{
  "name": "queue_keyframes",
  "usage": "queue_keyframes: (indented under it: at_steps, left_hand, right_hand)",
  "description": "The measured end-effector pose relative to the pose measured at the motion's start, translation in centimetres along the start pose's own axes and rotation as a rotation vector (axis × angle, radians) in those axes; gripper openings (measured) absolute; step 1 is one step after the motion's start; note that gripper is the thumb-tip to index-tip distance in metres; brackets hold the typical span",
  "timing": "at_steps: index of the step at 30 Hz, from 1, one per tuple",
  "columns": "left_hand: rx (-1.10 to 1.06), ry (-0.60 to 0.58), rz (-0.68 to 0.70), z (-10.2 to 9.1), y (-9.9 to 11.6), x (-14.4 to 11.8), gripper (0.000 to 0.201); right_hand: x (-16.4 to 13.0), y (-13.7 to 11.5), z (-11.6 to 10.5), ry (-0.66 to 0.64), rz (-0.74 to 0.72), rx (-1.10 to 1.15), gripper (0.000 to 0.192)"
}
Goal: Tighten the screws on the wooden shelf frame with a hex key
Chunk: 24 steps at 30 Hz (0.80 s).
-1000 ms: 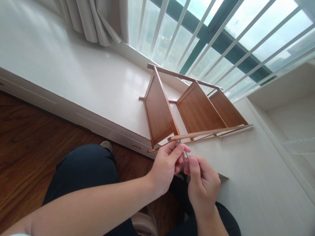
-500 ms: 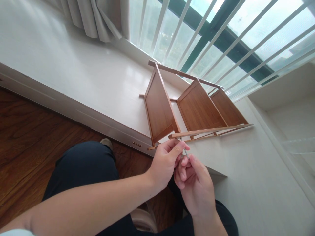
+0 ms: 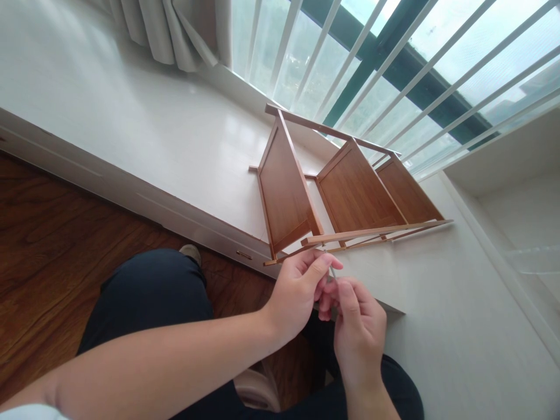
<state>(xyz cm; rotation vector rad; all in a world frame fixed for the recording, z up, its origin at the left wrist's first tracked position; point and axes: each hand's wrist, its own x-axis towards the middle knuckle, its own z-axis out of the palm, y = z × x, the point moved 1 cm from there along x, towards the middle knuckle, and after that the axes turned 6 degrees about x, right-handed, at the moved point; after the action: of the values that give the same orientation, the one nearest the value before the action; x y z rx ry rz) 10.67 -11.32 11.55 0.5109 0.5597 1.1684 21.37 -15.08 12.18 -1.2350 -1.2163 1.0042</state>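
Left hand (image 3: pixel 297 289): fingers curling, thumb and forefinger pinching the top of a thin metal tool (image 3: pixel 333 273). Right hand (image 3: pixel 356 326): lying at 4 o'clock of the left, fingertips closing on the lower part of the same tool; which kind of tool, cannot tell. Tool: sitting tilted just below the near rail of a wooden shelf rack (image 3: pixel 350 201). Rack: lying on its side on the white window ledge (image 3: pixel 153 134), three brown panels standing up. Curtain (image 3: pixel 175 29): hanging at 11 o'clock. Window bars (image 3: pixel 394 64): running at 1 o'clock. Wooden floor (image 3: pixel 52 233): showing at 9 o'clock.
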Motion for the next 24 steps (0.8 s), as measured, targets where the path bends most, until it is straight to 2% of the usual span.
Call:
queue_keyframes:
  at_steps: [4,7,24]
  left_hand:
    - [0.016,0.015,0.032,-0.1,0.2,0.2,0.028]
    - [0.040,0.020,0.047,-0.2,0.2,0.2,0.029]
    - [0.014,0.023,0.053,0.0,0.5,0.4,0.028]
  right_hand:
    - [0.0,-0.3,-0.4,0.005,-0.223,-0.300,0.030]
    - [0.1,-0.9,-0.3,-0.007,-0.299,-0.398,0.025]
    - [0.4,-0.1,0.1,0.016,-0.305,-0.339,0.024]
